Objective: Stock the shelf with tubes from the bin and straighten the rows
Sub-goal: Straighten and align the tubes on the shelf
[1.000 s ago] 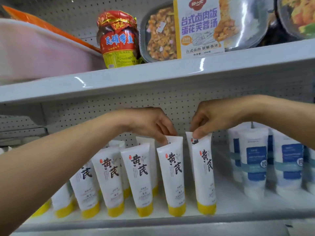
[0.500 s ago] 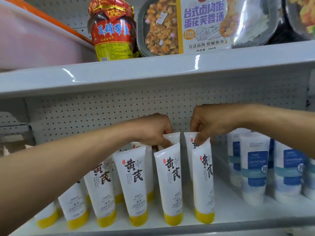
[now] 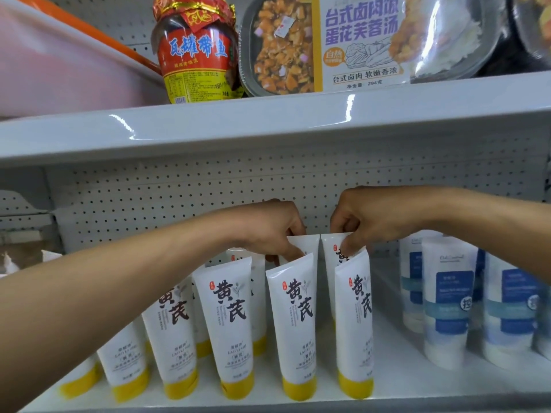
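One wide-angle camera, worn on the head, faces the shelving square on and from close range. Its height falls between the two boards. The front lip of the upper shelf (image 3: pixel 268 126) crosses the frame above the middle, rising a little toward the right, while the front edge of the lower shelf (image 3: pixel 396 380) runs along the bottom. The gaze tips slightly down onto the lower shelf. The perforated back panel (image 3: pixel 179 204) fills the centre. Both forearms enter large from the sides, and the left hand (image 3: pixel 268 231) and right hand (image 3: pixel 366 222) meet mid-frame at the tops of the tubes (image 3: pixel 229 323).
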{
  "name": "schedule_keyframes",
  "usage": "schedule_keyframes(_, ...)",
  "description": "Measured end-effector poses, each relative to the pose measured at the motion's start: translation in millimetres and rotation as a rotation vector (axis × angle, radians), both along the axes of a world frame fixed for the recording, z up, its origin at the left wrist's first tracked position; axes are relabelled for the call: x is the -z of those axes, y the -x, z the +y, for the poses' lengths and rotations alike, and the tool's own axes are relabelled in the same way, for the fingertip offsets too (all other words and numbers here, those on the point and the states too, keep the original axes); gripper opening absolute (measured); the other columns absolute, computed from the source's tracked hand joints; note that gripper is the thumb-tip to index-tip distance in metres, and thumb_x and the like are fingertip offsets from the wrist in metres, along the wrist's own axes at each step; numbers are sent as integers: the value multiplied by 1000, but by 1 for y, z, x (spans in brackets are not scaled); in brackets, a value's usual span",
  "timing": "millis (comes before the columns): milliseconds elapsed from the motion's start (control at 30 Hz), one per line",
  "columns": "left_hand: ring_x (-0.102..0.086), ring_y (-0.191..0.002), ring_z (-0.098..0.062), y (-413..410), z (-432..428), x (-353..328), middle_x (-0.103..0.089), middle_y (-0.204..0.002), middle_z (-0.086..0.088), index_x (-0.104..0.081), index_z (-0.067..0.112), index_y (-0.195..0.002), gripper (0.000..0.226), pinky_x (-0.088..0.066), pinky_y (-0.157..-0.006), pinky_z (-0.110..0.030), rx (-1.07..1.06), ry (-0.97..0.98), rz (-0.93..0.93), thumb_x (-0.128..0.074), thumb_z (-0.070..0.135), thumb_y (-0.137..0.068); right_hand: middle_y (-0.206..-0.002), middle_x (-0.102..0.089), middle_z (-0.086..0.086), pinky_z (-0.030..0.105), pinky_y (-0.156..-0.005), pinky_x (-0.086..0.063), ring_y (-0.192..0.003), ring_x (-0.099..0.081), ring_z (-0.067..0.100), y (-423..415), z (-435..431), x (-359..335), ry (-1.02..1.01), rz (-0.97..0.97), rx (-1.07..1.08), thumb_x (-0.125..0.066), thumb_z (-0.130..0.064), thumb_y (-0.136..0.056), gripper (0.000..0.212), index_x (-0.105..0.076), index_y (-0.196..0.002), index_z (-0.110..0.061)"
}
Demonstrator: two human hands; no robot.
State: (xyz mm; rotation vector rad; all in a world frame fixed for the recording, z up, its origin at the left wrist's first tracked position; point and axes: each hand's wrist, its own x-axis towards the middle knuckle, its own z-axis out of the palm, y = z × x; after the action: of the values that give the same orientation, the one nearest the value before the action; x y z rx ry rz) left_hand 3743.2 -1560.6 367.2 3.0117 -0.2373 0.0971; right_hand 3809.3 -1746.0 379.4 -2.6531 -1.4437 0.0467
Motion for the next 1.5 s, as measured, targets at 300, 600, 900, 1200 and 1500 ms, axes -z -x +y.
schedule_keyframes(300,-65,-94,-7,4,-1,-8,-69,-103,14,-66,27,-110,30,-53,-90,-30,-10,-19,-21,-70,42,-84,-93,-74,-13,33,-88,-56,-87,-69,4,3,-4,-4,-35,-10,13,-70,-34,-85,15,-72,-98,-26)
schedule_keyframes(600,-61,-76,4,84,-26,-31,-67,-83,18,-68,31,-98,46,-51,-71,-22,-18,32,-347,-55,68,-75,-95,-70,-26,7,-70,-46,-86,-63,-9,50,-33,-22,-244,57,-212,-64,-58,-72,34,-71,-98,-38)
schedule_keyframes(900,-66,-50,-2,94,-43,1,-74,-75,6,-71,21,-88,35,-57,-52,-24,-144,-211,-123,-75,53,-74,-91,-66,-30,18,-70,-50,-81,-61,-10,66,-29,17,17,-45,-108,-75,-36,-79,14,-66,-90,-38)
schedule_keyframes(1200,-62,-71,-4,73,-35,13,-68,-87,9,-70,27,-93,18,-54,-68,-27,-110,-59,-213,-75,38,-79,-94,-70,-21,28,-82,-57,-85,-66,-2,59,-33,17,1,-62,-9,-73,-35,-82,17,-68,-98,-32)
schedule_keyframes(1500,-68,-68,-7,63,-33,13,-71,-84,8,-71,25,-94,16,-57,-71,-28,-102,-30,-193,-75,33,-81,-96,-69,-20,27,-82,-55,-87,-65,-1,49,-31,19,-41,-40,5,-72,-32,-84,13,-67,-96,-31)
